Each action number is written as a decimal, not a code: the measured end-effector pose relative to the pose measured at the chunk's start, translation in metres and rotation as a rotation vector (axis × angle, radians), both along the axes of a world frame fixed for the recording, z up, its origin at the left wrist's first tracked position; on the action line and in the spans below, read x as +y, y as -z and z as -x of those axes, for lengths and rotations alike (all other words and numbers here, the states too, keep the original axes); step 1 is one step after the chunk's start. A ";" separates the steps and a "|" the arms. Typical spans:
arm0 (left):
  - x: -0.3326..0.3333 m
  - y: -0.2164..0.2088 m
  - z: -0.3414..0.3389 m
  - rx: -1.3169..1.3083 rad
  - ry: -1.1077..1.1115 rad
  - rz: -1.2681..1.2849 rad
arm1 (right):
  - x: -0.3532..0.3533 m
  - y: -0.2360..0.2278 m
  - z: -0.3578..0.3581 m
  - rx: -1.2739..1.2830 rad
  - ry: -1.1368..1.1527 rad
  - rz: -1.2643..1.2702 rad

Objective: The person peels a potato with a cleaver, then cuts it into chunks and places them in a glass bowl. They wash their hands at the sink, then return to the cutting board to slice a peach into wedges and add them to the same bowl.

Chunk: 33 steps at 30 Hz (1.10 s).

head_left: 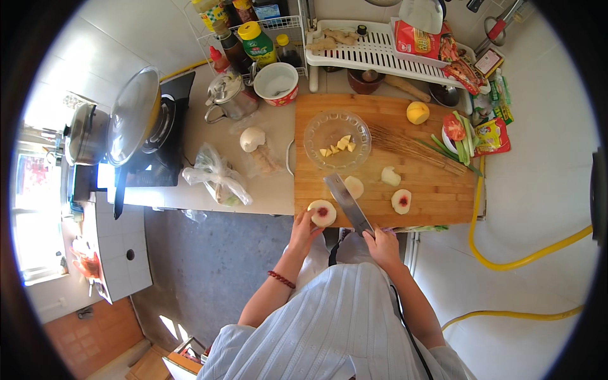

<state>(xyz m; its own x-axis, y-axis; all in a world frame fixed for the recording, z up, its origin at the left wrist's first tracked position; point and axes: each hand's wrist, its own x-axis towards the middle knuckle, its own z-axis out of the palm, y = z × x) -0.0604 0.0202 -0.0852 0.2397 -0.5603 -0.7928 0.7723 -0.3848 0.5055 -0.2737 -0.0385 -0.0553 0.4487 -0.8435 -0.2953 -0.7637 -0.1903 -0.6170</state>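
My left hand (305, 232) is closed on a pale peach half (323, 214) with a red hollow in its middle, at the front edge of the wooden cutting board (392, 190). In my right hand (382, 246) is a kitchen knife (348, 204), its wide blade slanting up and left beside that half. Partly behind the blade lies another pale peach piece (353, 186). Farther right are a red-centred peach half (401, 201) and a bitten-looking pale piece (390, 176). Several yellowish chunks (342, 145) sit in a clear glass bowl (316, 124).
A whole yellow fruit (417, 113) and a bundle of thin brown sticks (418, 149) lie on the board. Left of it are a plastic bag (218, 174), a metal pot (232, 95), a red-white bowl (277, 83) and a stove (161, 149). Behind stands a white rack (373, 54).
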 end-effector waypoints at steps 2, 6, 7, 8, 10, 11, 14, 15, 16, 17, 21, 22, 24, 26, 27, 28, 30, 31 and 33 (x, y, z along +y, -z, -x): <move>-0.001 -0.003 0.005 -0.097 0.057 0.025 | 0.000 0.002 0.002 -0.053 -0.036 0.116; -0.001 0.004 0.004 -0.105 0.069 0.055 | 0.003 0.003 0.006 -0.113 -0.046 0.198; -0.001 0.003 0.004 -0.105 0.048 0.091 | 0.003 0.001 0.007 -0.117 -0.034 0.192; -0.002 0.002 0.004 -0.105 0.028 0.126 | 0.003 -0.001 0.009 -0.122 -0.023 0.185; -0.003 0.006 0.000 -0.057 -0.033 0.199 | 0.005 -0.002 0.012 -0.130 0.000 0.166; -0.003 0.008 -0.001 -0.033 -0.063 0.235 | 0.006 -0.002 0.014 -0.133 0.012 0.155; -0.005 0.009 -0.008 0.057 -0.148 0.146 | 0.005 -0.001 0.016 -0.147 0.032 0.135; -0.005 0.013 -0.009 0.065 -0.172 0.147 | 0.005 -0.002 0.015 -0.151 0.036 0.127; -0.004 0.017 -0.009 0.074 -0.197 0.148 | 0.004 -0.003 0.014 -0.129 0.031 0.131; -0.004 0.022 -0.008 0.083 -0.221 0.149 | 0.004 -0.005 0.013 -0.107 0.026 0.135; -0.011 0.016 0.000 0.170 -0.324 0.159 | 0.004 -0.011 0.010 -0.105 0.021 0.166; -0.013 0.010 0.002 0.183 -0.330 0.168 | 0.004 -0.012 0.010 -0.113 0.023 0.170; -0.013 0.010 0.003 0.204 -0.329 0.194 | 0.003 -0.012 0.010 -0.131 0.024 0.176; -0.011 0.017 0.002 0.220 -0.313 0.226 | 0.003 -0.010 0.010 -0.133 0.026 0.191; -0.011 0.017 0.003 0.223 -0.316 0.227 | 0.003 -0.009 0.011 -0.133 0.029 0.200; -0.011 0.018 0.004 0.225 -0.319 0.228 | 0.003 -0.009 0.012 -0.137 0.025 0.201; -0.013 0.018 0.007 0.169 -0.311 0.197 | 0.003 -0.010 0.011 -0.149 0.015 0.203; -0.014 0.017 0.009 0.110 -0.300 0.165 | 0.003 -0.012 0.010 -0.150 0.014 0.196; -0.017 0.020 0.015 -0.019 -0.268 0.099 | 0.005 -0.019 0.007 -0.155 0.013 0.181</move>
<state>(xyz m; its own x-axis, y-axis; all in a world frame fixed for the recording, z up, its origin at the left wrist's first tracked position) -0.0751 0.0034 -0.1049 0.4045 -0.5494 -0.7311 0.8298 -0.1157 0.5460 -0.2809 -0.0337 -0.0368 0.4660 -0.8822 -0.0670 -0.6656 -0.2996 -0.6836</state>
